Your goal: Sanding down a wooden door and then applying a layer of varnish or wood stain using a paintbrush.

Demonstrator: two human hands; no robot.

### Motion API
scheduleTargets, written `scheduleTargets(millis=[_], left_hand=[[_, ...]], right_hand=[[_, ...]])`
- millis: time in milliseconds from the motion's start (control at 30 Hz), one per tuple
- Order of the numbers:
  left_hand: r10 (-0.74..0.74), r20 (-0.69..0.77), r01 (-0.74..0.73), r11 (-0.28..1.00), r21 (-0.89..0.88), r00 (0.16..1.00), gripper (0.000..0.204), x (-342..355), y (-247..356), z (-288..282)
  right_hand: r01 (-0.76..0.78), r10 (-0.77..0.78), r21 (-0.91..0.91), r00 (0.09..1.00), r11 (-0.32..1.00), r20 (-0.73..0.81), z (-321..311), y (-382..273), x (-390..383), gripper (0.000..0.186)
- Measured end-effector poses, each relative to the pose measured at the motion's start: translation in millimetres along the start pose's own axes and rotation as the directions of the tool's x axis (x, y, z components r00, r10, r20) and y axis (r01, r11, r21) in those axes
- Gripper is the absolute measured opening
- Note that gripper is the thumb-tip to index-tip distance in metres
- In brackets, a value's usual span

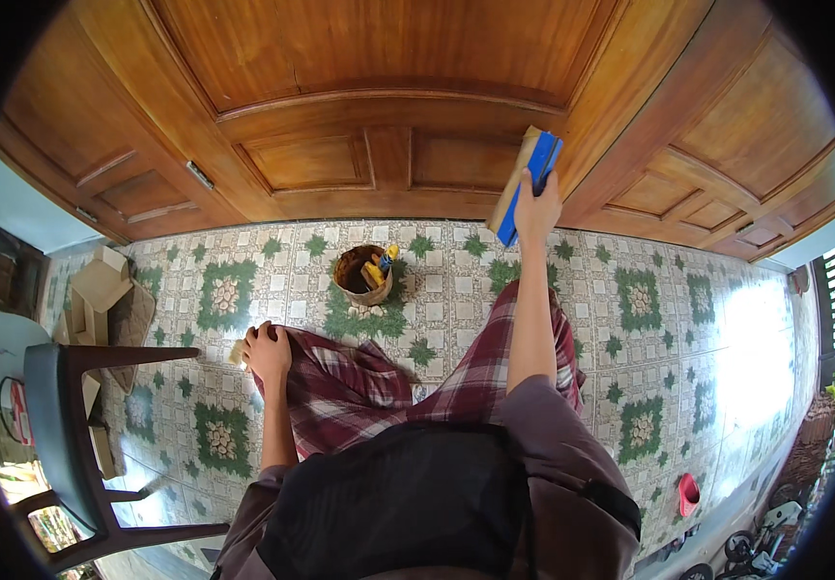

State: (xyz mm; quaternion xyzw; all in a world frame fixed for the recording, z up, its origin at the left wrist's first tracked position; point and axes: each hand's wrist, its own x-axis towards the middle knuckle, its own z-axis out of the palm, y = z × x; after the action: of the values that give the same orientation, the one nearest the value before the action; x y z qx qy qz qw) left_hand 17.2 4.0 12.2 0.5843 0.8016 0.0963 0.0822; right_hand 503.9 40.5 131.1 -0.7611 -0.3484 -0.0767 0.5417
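My right hand [537, 205] is closed around a long flat tool [539, 159] with a blue back and a tan face, which looks like a sanding block. It is held upright, tilted, in front of the lower right part of the wooden door [393, 155]; I cannot tell whether it touches the wood. On my left knee, my left hand [268, 353] rests with its fingers bent. Something pale cream [237, 354] sticks out beside those fingers, its kind mostly hidden. Between my legs and the door stands a round container [348, 275] with yellow-handled tools [376, 268] in it.
A dark chair [60, 435] stands at the left, near opened cardboard boxes [99, 280]. Other wooden door panels [727, 126] flank the middle one. A patterned tile floor [640, 348] lies around me. A red slipper-like thing [689, 494] lies at the lower right, near a wheeled object [738, 546].
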Motion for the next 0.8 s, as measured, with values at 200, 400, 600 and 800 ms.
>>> scheduleTargets(millis=[200, 400, 600, 800], left_hand=[[0.001, -0.011, -0.001, 1.000, -0.024, 1.000, 0.043, -3.3, 1.2, -1.2], [-0.016, 0.001, 0.016, 1.000, -0.019, 1.000, 0.043, -0.1, 4.1, -1.8], [-0.029, -0.011, 0.029, 0.999, -0.020, 1.000, 0.042, 2.2, 5.7, -1.7], [-0.036, -0.009, 0.036, 0.998, -0.048, 0.999, 0.042, 1.4, 9.2, -6.2]], right_hand=[[0.050, -0.034, 0.082, 0.983, 0.995, -0.178, -14.9, -41.3, 36.0, 0.042], [0.230, -0.249, -0.324, 0.968, 0.918, -0.019, 28.4, -78.0, 22.5, 0.048], [0.676, -0.615, -0.329, 0.736, 0.659, 0.281, 13.0, -105.1, 31.7, 0.065], [0.559, -0.621, -0.528, 0.781, 0.639, 0.074, -54.3, -73.0, 76.0, 0.064]])
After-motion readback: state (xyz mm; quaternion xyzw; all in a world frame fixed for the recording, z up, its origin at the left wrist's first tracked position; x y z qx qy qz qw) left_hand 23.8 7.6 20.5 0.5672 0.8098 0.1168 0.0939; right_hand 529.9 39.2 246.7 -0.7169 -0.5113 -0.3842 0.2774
